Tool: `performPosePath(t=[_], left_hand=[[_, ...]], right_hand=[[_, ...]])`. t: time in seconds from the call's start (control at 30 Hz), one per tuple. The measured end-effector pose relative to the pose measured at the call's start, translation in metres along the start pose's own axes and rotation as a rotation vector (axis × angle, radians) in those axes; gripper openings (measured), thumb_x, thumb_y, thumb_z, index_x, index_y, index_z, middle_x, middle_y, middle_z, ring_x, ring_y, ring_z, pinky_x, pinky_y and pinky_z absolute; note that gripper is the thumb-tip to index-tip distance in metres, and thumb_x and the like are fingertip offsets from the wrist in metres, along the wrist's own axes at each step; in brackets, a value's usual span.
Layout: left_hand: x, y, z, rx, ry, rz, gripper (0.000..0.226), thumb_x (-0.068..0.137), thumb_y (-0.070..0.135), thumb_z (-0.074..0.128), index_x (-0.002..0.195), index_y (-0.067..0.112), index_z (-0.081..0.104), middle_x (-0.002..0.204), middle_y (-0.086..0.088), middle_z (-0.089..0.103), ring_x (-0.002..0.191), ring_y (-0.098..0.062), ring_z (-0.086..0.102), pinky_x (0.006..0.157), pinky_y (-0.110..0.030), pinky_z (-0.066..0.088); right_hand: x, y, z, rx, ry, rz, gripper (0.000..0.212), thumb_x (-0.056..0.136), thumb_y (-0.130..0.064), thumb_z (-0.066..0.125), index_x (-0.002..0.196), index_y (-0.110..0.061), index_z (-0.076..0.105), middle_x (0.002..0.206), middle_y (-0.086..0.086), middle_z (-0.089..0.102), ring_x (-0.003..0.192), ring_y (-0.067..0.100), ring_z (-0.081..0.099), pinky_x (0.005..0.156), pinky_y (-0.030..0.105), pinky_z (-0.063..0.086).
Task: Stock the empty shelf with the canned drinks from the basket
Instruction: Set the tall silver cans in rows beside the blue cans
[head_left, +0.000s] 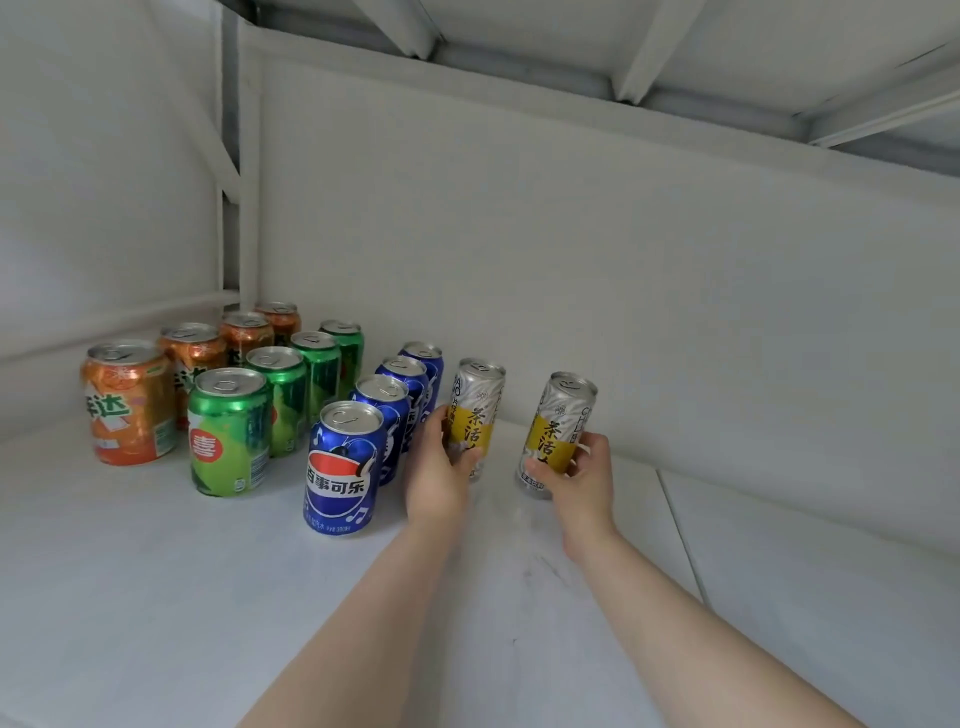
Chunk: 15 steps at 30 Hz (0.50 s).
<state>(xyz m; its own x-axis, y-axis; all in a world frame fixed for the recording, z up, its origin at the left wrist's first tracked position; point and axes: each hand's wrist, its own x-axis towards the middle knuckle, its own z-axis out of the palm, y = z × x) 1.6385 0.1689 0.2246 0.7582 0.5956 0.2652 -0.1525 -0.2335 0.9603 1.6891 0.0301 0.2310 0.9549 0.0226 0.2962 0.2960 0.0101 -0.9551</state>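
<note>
On the white shelf (156, 597) stand rows of cans running front to back: several orange cans (127, 405) at the left, several green cans (228, 434) beside them, then several blue cola cans (344, 470). My left hand (436, 475) grips a slim silver-and-yellow tea can (475, 402) that stands upright right of the blue row. My right hand (582, 480) grips a second silver-and-yellow tea can (558, 421), tilted slightly, further right. The basket is out of view.
The shelf's white back wall (623, 286) rises just behind the cans, and a side wall (104, 182) closes the left. The underside of the upper shelf (675, 52) hangs overhead. A seam (680, 535) crosses the shelf board to the right of my right hand.
</note>
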Motion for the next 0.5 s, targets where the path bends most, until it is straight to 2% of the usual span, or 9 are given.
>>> performPosePath(t=[0.1, 0.2, 0.27, 0.33, 0.37, 0.5], left_hand=[[0.014, -0.006, 0.013, 0.000, 0.017, 0.016, 0.054, 0.083, 0.004, 0.068, 0.130, 0.022, 0.050, 0.118, 0.003, 0.062, 0.093, -0.005, 0.060, 0.081, -0.021, 0.045], [0.030, -0.009, 0.021, 0.011, 0.021, -0.007, 0.050, 0.085, 0.002, 0.064, 0.128, 0.024, 0.051, 0.114, 0.007, 0.063, 0.090, 0.000, 0.058, 0.074, -0.012, 0.042], [0.041, -0.012, 0.026, 0.028, 0.017, -0.021, 0.052, 0.087, 0.004, 0.063, 0.133, 0.023, 0.049, 0.118, 0.004, 0.062, 0.096, -0.004, 0.058, 0.079, -0.013, 0.042], [0.049, -0.015, 0.029, 0.066, 0.002, -0.001, 0.053, 0.088, 0.007, 0.063, 0.136, 0.021, 0.046, 0.123, 0.001, 0.061, 0.107, -0.012, 0.058, 0.088, -0.023, 0.042], [0.053, -0.016, 0.030, 0.065, -0.007, 0.010, 0.052, 0.088, 0.008, 0.063, 0.136, 0.020, 0.047, 0.122, 0.001, 0.061, 0.107, -0.012, 0.057, 0.088, -0.024, 0.041], [0.063, -0.023, 0.033, 0.013, -0.035, 0.038, 0.048, 0.085, 0.004, 0.066, 0.130, 0.017, 0.052, 0.113, 0.001, 0.063, 0.093, -0.006, 0.055, 0.081, -0.022, 0.041]], right_hand=[[0.013, 0.013, 0.003, -0.041, 0.005, -0.024, 0.053, 0.070, 0.008, 0.077, 0.099, -0.024, 0.046, 0.100, 0.008, 0.066, 0.082, 0.017, 0.064, 0.073, 0.030, 0.052], [0.026, 0.023, 0.007, -0.062, 0.030, -0.053, 0.053, 0.069, 0.006, 0.078, 0.104, -0.019, 0.046, 0.100, 0.009, 0.067, 0.085, 0.021, 0.065, 0.077, 0.039, 0.053], [0.035, 0.028, 0.008, -0.082, 0.042, -0.060, 0.053, 0.069, 0.003, 0.078, 0.105, -0.019, 0.047, 0.100, 0.008, 0.067, 0.085, 0.022, 0.065, 0.079, 0.041, 0.054], [0.043, 0.032, 0.008, -0.097, 0.049, -0.063, 0.053, 0.070, 0.000, 0.079, 0.105, -0.022, 0.047, 0.102, 0.007, 0.067, 0.086, 0.021, 0.066, 0.080, 0.040, 0.055], [0.046, 0.034, 0.009, -0.109, 0.045, -0.067, 0.053, 0.071, -0.002, 0.079, 0.107, -0.023, 0.047, 0.102, 0.006, 0.068, 0.087, 0.020, 0.066, 0.080, 0.039, 0.055], [0.056, 0.038, 0.010, -0.127, 0.007, -0.052, 0.054, 0.076, -0.006, 0.077, 0.118, -0.023, 0.048, 0.104, 0.005, 0.067, 0.085, 0.016, 0.065, 0.076, 0.029, 0.052]])
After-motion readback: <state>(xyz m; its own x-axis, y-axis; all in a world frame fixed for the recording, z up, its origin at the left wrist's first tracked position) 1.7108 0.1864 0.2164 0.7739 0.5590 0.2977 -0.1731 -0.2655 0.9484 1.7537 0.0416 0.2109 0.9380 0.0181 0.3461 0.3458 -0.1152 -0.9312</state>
